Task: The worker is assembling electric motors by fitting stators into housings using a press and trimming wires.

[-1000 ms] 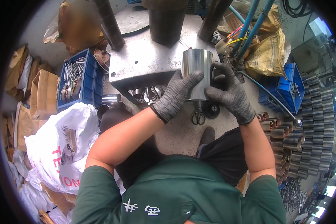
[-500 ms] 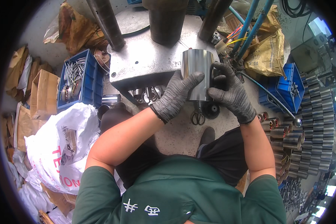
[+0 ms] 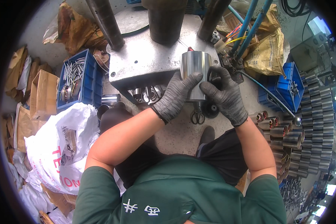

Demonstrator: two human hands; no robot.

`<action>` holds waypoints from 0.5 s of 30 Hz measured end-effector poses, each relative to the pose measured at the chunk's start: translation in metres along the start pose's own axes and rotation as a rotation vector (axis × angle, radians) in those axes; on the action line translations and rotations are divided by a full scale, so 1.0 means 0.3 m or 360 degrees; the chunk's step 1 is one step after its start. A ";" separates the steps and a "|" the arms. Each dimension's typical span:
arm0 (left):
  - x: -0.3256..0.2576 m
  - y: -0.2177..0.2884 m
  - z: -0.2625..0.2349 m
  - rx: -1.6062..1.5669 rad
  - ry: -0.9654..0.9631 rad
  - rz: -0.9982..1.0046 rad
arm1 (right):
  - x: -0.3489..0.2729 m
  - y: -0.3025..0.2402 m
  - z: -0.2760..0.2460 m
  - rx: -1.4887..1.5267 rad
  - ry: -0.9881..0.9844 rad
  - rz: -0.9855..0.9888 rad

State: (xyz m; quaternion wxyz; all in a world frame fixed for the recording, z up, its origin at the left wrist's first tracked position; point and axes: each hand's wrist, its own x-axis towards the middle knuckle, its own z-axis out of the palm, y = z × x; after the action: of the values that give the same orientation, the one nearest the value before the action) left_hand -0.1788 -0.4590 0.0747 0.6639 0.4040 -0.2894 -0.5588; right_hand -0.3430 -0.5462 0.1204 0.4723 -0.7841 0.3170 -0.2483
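A shiny metal cylinder (image 3: 196,64) is held between my two gloved hands at the front edge of a steel press table (image 3: 138,63). My left hand (image 3: 176,94), in a grey knit glove, grips its left side with the thumb laid across the front. On the right side my right hand (image 3: 226,95), in a matching glove, closes on it with thumb and curled fingers. The cylinder's far side and some fingertips are hidden. Below it, scissors (image 3: 198,118) and a round black part (image 3: 211,109) show near the press.
Dark press columns (image 3: 106,24) rise behind the cylinder. At left stand a blue bin (image 3: 78,80) of metal shafts and a white woven sack (image 3: 44,142). At right are a blue bin (image 3: 293,89), a ball-ended lever (image 3: 297,121) and stacked metal cylinders (image 3: 310,138).
My right hand has shifted left, its thumb now further across the cylinder's front. The cylinder has moved slightly left and down. My left hand stays nearly in place.
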 end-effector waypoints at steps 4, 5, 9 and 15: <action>-0.007 0.019 0.009 -0.0112 -0.0041 -0.0120 | 0.011 0.008 -0.018 -0.0011 0.0012 0.0039; -0.011 0.026 0.010 -0.0133 -0.0025 -0.0188 | 0.011 0.007 -0.023 -0.0011 0.0015 0.0039; 0.005 0.004 -0.006 -0.0143 -0.0058 -0.0183 | 0.008 0.026 -0.055 0.0067 -0.0190 -0.0089; -0.016 -0.009 0.003 -0.0111 -0.0086 -0.0119 | -0.011 -0.005 -0.037 -0.0079 -0.0178 -0.0156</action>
State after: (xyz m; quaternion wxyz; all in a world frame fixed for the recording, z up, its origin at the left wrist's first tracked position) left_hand -0.1821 -0.4545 0.0732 0.6481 0.3759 -0.2723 -0.6037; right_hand -0.3524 -0.5497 0.1262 0.4571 -0.8228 0.2573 -0.2190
